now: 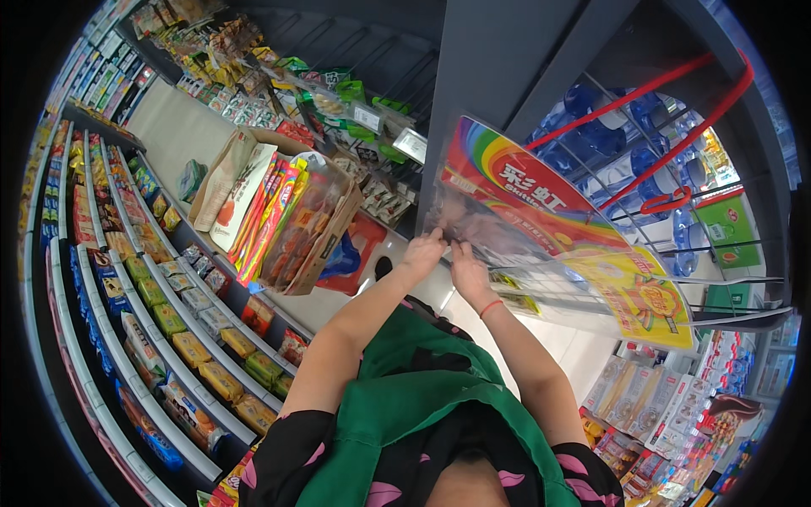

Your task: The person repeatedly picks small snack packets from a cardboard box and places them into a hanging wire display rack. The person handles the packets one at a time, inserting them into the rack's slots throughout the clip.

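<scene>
My left hand [426, 256] and my right hand [470, 271] are close together in front of a dark grey shelf-end panel [485, 57]. The fingertips of both pinch the left edge of a clear plastic hanging display [507, 250]; exactly what lies between them is too small to make out. Printed on the display are a red rainbow Skittles panel [519, 180] and a yellow candy panel [652, 295]. The sheet hangs at a slant and bends to the right of my hands. A red cord bracelet [490, 307] circles my right wrist.
An open cardboard box [326, 250] of snack packets stands left of my hands, above a red plastic stool [367, 250]. Packaged-food shelves [171, 298] curve along the left. Red straps [671, 152] hang by a wire rack holding blue-capped water bottles [633, 146]. Hanging snack bags [329, 95] are behind.
</scene>
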`<state>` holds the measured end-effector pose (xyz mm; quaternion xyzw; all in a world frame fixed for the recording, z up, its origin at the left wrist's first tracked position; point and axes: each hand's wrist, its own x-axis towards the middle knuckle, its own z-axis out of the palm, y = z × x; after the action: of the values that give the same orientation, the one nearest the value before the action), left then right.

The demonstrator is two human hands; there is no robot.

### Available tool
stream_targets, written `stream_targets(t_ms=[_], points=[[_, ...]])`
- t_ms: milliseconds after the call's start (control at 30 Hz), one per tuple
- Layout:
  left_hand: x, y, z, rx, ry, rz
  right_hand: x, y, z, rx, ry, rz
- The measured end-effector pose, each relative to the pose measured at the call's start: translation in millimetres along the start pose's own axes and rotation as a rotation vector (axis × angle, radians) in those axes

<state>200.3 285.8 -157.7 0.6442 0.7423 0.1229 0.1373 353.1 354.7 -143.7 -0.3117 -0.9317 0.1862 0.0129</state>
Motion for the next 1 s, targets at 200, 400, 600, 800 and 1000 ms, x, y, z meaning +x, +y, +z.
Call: stream_targets(t_ms=[200,400,600,800,1000], points=[[-8.9,-2.3,6.0,0.002,0.047,0.015,2.3,-9.0,7.1,-0.065,0.005,-0.064],[-14.0,0.3,8.2,-0.082,0.101,-0.035,-1.3,-16.1,2.5,-0.067,0.013,-0.06],[-24.2,14.2,-12.5,-0.177,0.001,-0.099,-2.9,-3.4,12.7,-0.003,-0.015,-0.094],[-29.7,18.7,-21.3,-0.247,-0.042,-0.093,-7.3,-3.1,7.5,0.047,0.011,-0.007],[-32.3,27.8,-36.9,-0.347,0.074,-0.091,-15.5,-4.7,-11.4,0.091,0.105,-0.028]])
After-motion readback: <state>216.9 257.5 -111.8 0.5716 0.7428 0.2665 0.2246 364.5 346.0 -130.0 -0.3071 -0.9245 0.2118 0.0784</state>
